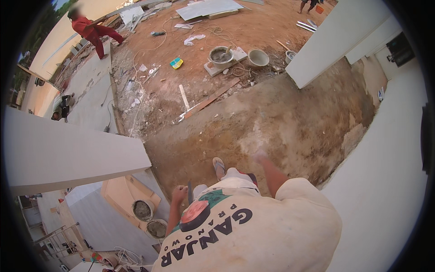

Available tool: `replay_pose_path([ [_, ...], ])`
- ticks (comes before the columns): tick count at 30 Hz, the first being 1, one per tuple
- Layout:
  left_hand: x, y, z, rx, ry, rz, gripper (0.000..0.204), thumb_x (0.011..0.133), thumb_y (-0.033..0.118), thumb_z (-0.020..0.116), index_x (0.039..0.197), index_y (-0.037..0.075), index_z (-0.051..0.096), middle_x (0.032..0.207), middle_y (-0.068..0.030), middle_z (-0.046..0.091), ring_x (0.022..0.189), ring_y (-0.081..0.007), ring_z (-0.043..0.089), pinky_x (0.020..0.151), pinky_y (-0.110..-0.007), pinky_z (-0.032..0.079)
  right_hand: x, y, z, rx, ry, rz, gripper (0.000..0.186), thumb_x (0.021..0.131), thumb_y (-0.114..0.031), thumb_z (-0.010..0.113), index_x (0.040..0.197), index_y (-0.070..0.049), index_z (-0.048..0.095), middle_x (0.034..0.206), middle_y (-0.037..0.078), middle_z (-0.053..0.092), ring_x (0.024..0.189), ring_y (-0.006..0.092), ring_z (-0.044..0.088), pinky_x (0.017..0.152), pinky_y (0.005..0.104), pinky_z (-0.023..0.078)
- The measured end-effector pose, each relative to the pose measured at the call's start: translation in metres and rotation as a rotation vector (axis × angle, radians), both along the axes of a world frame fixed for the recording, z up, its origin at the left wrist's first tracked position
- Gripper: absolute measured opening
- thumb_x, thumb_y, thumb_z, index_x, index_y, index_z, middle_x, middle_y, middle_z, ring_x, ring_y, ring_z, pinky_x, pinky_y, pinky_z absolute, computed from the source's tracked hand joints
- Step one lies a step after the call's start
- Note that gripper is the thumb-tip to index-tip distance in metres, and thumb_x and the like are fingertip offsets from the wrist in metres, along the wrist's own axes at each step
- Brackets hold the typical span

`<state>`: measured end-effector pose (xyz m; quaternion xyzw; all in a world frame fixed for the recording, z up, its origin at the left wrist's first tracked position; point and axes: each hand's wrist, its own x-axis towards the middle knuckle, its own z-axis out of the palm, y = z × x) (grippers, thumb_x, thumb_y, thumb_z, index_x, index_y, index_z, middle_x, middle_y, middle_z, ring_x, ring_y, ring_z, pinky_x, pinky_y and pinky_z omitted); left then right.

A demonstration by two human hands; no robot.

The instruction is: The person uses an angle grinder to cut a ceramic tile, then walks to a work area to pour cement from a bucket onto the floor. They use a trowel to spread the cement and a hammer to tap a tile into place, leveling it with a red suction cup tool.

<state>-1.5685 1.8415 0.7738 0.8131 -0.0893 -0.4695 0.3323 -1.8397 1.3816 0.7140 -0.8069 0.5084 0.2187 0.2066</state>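
Note:
At the bottom centre my left hand (180, 192) is closed on a tool with a flat dark blade (190, 192), perhaps a trowel, held beside my body. My right hand (260, 156) hangs out to the right over the rough, damp screed floor (317, 127); it is blurred, so its fingers cannot be made out. My sandalled foot (219, 167) is on that floor, between my two hands. Two buckets of grey mortar (142, 209) stand below a pale ledge (77, 149) at the lower left.
A white pillar (331, 45) and wall (371, 172) bound the right. Beyond lie a mortar bucket (221, 55), a basin (258, 58), a board (213, 97), cables and metal sheets (208, 9). A person in red (90, 31) walks upper left; another (61, 106) is low nearby; legs (306, 5) show top right.

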Motion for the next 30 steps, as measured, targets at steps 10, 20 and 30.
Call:
replay_pose_path([
  [10,-0.098,0.140,-0.081,0.098,-0.565,-1.054,0.019,0.081,0.023,0.060,0.072,0.007,0.066,0.069,-0.0170,0.069,0.068,-0.0374,0.070,0.062,-0.048,0.056,0.029,0.022,0.085,0.192,-0.166,-0.120,0.036,0.081,-0.035,0.067,0.103,-0.007,0.074,0.105,0.019,0.073,0.102,0.0337,0.069,0.091,0.0426,0.053],
  [20,-0.048,-0.003,-0.093,-0.001,0.065,-0.149,0.022,0.086,0.027,0.061,0.079,0.007,0.063,0.069,-0.0134,0.068,0.060,-0.0280,0.067,0.054,-0.044,0.053,-0.047,-0.103,0.021,0.163,0.028,-0.164,0.041,0.080,-0.035,0.069,0.110,-0.008,0.074,0.115,0.017,0.071,0.111,0.0338,0.066,0.095,0.0424,0.053],
  [30,0.017,-0.316,-0.006,-0.045,0.119,0.080,0.029,0.088,0.029,0.069,0.081,0.002,0.063,0.069,-0.0029,0.060,0.059,-0.0143,0.059,0.051,-0.033,0.047,-0.019,-0.309,0.009,0.030,-0.045,-0.194,0.036,0.082,-0.033,0.065,0.105,-0.006,0.073,0.112,0.020,0.071,0.110,0.0351,0.067,0.097,0.0423,0.052],
])
